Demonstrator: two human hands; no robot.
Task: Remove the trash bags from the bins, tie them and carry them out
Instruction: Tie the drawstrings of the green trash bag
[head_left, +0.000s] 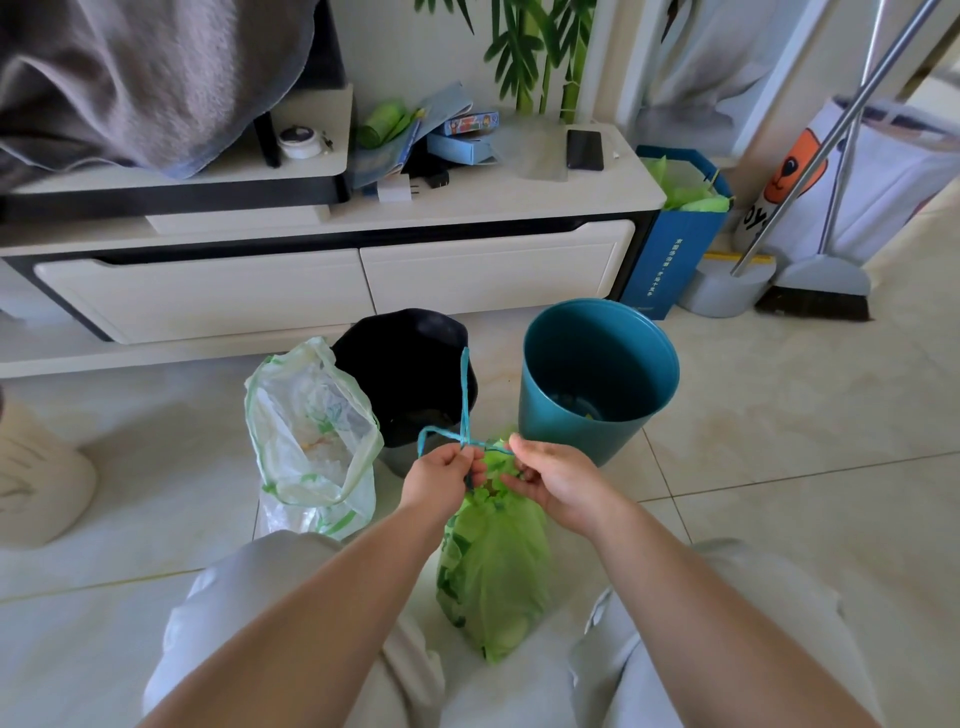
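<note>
A full green trash bag (496, 566) stands on the floor between my knees. Its blue drawstring (466, 395) is crossed above the gathered mouth, one end sticking straight up. My left hand (441, 475) pinches the drawstring at the crossing. My right hand (553, 483) grips the other drawstring end at the bag's mouth. Beyond my hands stand a black bin (400, 358) and a teal bin (597, 374), both without liners. A translucent white bag with green trim (311, 436) stands open to the left of the black bin.
A low white TV cabinet (332, 275) runs behind the bins, with boxes and a phone (584, 149) on top. A blue paper bag (675, 234), a dustpan (727, 286) and a broom (815, 296) stand at the right. A beige cushion (36, 478) lies at the left.
</note>
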